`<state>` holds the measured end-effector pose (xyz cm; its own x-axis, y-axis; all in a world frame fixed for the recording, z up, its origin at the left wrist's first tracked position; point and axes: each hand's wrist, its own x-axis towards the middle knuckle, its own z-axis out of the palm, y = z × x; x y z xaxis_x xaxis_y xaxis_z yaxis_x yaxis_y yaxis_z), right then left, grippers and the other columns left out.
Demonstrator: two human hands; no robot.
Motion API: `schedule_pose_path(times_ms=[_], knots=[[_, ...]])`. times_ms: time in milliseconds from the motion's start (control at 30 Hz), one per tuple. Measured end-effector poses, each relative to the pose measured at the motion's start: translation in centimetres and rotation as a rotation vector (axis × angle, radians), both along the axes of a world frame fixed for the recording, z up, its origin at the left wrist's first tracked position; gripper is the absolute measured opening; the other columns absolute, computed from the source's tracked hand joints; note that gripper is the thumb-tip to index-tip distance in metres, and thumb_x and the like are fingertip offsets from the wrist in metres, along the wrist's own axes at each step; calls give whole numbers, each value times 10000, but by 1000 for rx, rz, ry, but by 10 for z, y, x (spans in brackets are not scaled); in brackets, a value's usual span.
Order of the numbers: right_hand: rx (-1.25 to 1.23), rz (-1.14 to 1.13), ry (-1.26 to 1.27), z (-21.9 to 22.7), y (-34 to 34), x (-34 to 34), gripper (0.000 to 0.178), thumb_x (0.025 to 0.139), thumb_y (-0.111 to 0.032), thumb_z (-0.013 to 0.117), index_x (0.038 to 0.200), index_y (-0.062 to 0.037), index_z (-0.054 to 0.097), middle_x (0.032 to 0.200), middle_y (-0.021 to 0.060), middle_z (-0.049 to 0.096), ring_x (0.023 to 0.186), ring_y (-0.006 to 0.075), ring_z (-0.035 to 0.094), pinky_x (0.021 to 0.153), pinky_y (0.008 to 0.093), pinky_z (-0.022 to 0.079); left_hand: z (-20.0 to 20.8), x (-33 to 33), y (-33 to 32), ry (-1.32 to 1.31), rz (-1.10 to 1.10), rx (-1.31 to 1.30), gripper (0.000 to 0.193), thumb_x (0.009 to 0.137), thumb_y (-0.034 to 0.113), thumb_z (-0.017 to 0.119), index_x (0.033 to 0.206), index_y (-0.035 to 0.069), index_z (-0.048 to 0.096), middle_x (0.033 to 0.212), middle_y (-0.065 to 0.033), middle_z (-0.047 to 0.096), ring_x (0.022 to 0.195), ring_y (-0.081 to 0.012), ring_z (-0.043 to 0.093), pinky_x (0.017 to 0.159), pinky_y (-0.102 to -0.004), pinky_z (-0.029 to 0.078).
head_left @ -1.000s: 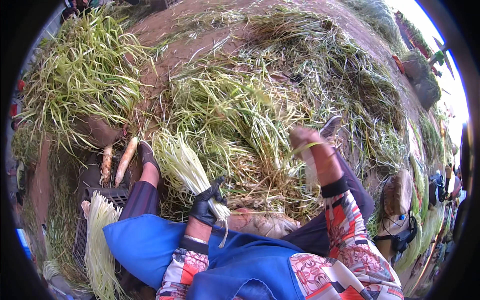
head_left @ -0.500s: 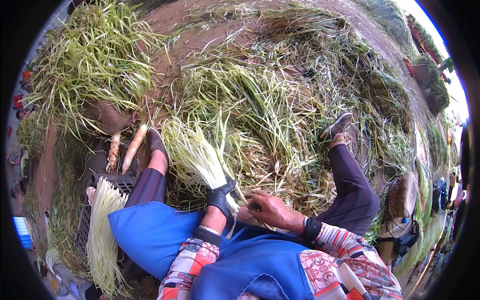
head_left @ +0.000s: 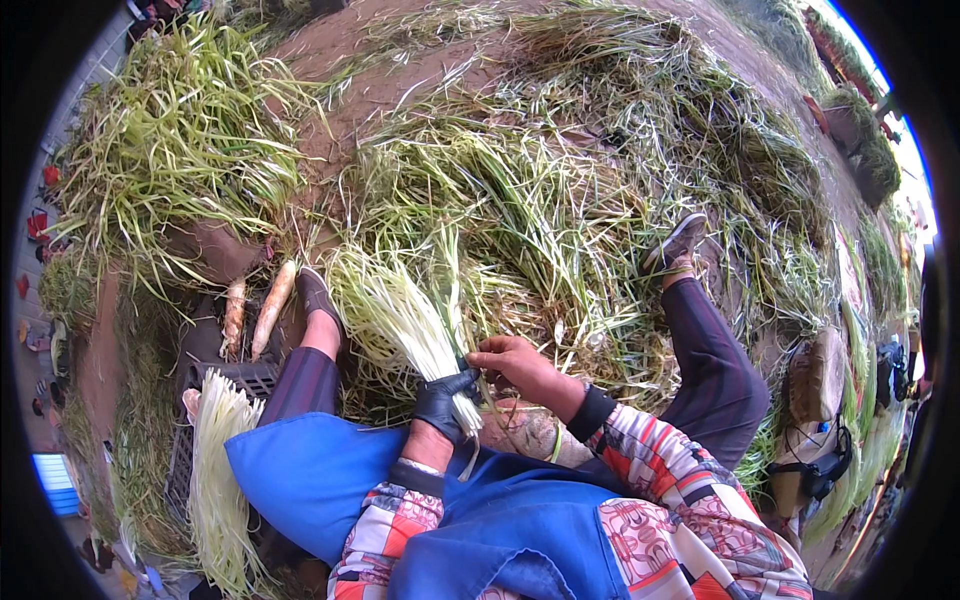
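Observation:
My left hand [head_left: 447,402], in a black glove, is closed round a bunch of pale chive-like stalks [head_left: 405,325]. Their white ends poke out below the fist, and their leafy tips fan away to the far left. Bare, my right hand [head_left: 518,368] is beside the left thumb, with thumb and forefinger pinched together at a thin green stalk [head_left: 492,398] on the bunch's right side. The fingertips partly hide that contact. Below the right hand, a pinkish rounded thing [head_left: 525,430] shows between my legs, its kind unclear.
Another pale bunch [head_left: 222,470] hangs over a dark plastic crate [head_left: 250,376] at my left. Two long whitish-orange root-like pieces [head_left: 272,310] lie past the crate. A large heap of green leaves [head_left: 190,140] stands far left; loose stalks [head_left: 500,210] cover the ground ahead.
My right hand has moved up and slightly away from me, from below the left fist to beside its thumb. This uncovers the pinkish thing. The left hand keeps its bunch, almost in place.

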<state>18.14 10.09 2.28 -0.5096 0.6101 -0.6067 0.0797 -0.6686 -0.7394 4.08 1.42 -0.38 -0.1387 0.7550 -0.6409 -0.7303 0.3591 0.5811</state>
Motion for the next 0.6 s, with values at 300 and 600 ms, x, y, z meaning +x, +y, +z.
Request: schedule_pose_path(times_ms=[300, 600], knots=[[35, 325, 133, 5, -25, 87, 279, 883, -251, 689, 775, -2, 623, 771, 66, 666, 701, 139, 616, 699, 290, 499, -6, -10, 3, -358, 130, -7, 110, 850, 134, 681, 862, 77, 587, 635, 2, 533, 567, -149, 543, 574, -288, 491], [720, 1484, -1197, 0, 0, 218, 142, 766, -137, 600, 861, -108, 702, 827, 128, 654, 796, 286, 659, 671, 441, 508, 17, -31, 11, -219, 222, 148, 90, 836, 67, 678, 876, 73, 598, 654, 15, 550, 588, -115, 536, 579, -265, 485]])
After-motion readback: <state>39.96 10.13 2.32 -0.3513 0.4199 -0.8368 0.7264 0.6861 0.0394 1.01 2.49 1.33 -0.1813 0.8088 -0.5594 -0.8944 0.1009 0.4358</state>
